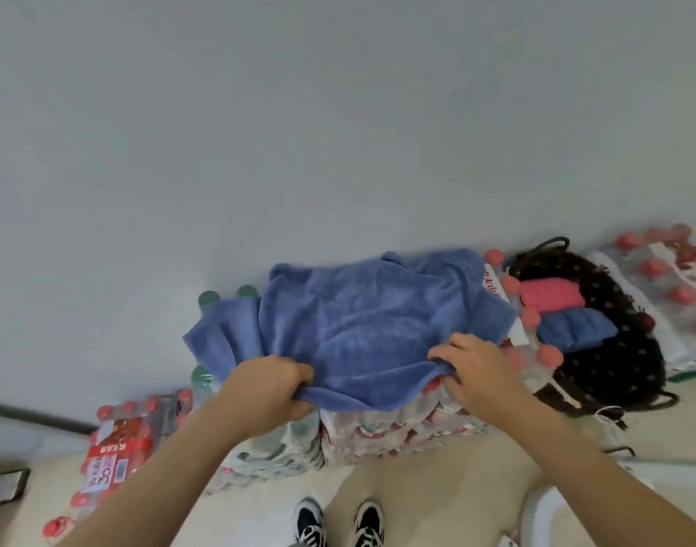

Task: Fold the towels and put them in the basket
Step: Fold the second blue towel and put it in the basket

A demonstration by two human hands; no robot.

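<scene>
A blue towel [362, 321] lies spread over stacked packs of bottled water [381, 428] against the wall. My left hand [271, 384] grips the towel's near edge at its left side. At the same edge further right, my right hand [476, 369] pinches the cloth. To the right stands a dark dotted basket [614, 361]. Inside it lie a folded pink towel [551, 296] and a folded blue towel [575, 329].
More shrink-wrapped bottle packs with red caps sit at the left [121, 448] and far right [670, 278]; green-capped bottles [210, 300] stand behind the towel. A plain wall [338, 132] fills the back. My shoes [338, 523] are on the pale floor below.
</scene>
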